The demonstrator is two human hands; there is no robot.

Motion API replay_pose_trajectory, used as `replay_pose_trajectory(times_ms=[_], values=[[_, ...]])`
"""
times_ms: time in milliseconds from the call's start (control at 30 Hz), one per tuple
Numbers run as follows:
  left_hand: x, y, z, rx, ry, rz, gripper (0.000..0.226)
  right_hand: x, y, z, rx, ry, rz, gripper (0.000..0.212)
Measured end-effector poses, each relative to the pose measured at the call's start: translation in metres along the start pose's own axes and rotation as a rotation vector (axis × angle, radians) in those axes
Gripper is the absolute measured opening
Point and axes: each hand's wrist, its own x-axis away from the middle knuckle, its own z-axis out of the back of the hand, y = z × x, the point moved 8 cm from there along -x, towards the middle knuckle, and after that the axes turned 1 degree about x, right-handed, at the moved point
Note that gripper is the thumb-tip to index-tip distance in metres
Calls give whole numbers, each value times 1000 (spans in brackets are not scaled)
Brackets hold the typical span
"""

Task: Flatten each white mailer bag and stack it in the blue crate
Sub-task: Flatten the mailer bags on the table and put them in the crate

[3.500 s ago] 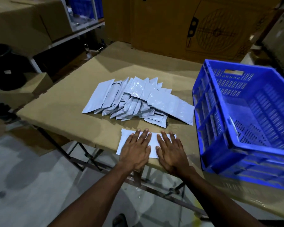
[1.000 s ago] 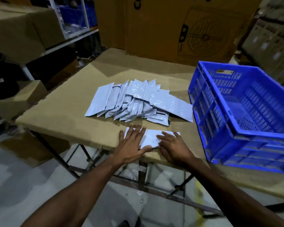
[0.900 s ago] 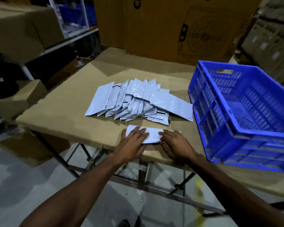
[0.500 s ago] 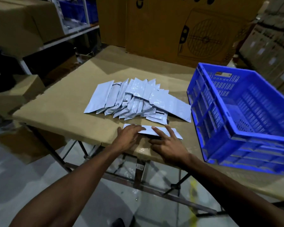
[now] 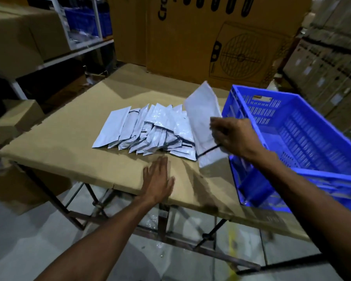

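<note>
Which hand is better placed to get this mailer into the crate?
Right. The right hand already grips the lifted mailer beside the blue crate; the left hand lies flat on the table.

Single head view — looks forward-down over table (image 5: 69,138), close to hands.

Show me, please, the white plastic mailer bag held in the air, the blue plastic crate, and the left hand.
white plastic mailer bag (image 5: 201,118): head view, middle of its flat face.
blue plastic crate (image 5: 249,109): head view, near rim.
left hand (image 5: 158,179): head view, back of hand.
</note>
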Motion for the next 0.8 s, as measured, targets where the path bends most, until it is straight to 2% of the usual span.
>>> replay_pose_trajectory(times_ms=[67, 200, 400, 533, 600, 700, 800], values=[[-3, 16, -15, -84, -52, -51, 73, -4, 18, 27, -86, 65, -111, 27], [-12, 48, -37, -133, -141, -104, 67, -3, 60, 64, -65, 96, -227, 34], [-22, 85, -55, -189, -163, -148, 63, 2, 114, 116, 119, 99, -273, 36], [-28, 103, -67, -206, -156, -92, 64, 9, 148, 135, 302, 58, -289, 42], [-28, 107, -70, -258, -123, -56, 64, 17, 174, 126, 398, -51, -347, 44], [-28, 108, -69, -290, -84, -50, 64, 38, 214, 92, 454, -330, -470, 51], [-28, 108, -68, -299, -56, -55, 62, 54, 228, 58, 535, -506, -446, 40]])
